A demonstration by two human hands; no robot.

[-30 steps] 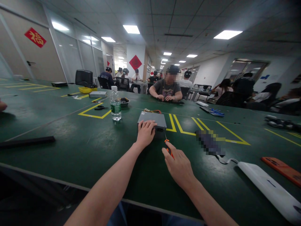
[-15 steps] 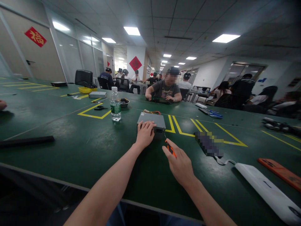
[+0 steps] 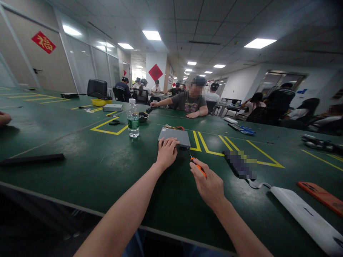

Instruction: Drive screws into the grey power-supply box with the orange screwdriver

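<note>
A grey computer power supply (image 3: 174, 134) lies on the green table, with coloured wires (image 3: 174, 127) coming out at its far side. My left hand (image 3: 167, 152) holds it by the near edge, fingers over the top. In my right hand (image 3: 207, 180) is a screwdriver (image 3: 199, 167) with an orange and black handle, the fingers wrapped round it. Its thin shaft points up and left at the near right corner of the power supply. Whether the tip touches the metal I cannot tell.
A water bottle (image 3: 133, 119) stands left of the power supply, with a metal bowl (image 3: 143, 117) behind it. To the right lie a blurred-out phone-like object (image 3: 238, 165), a white power bank (image 3: 302, 210) and an orange phone (image 3: 321, 194). Across the table sits a person (image 3: 191, 101).
My right fingers have closed further round the screwdriver handle, and more of the handle shows. My left hand stays on the power supply. The person opposite has stretched an arm out toward the bowl.
</note>
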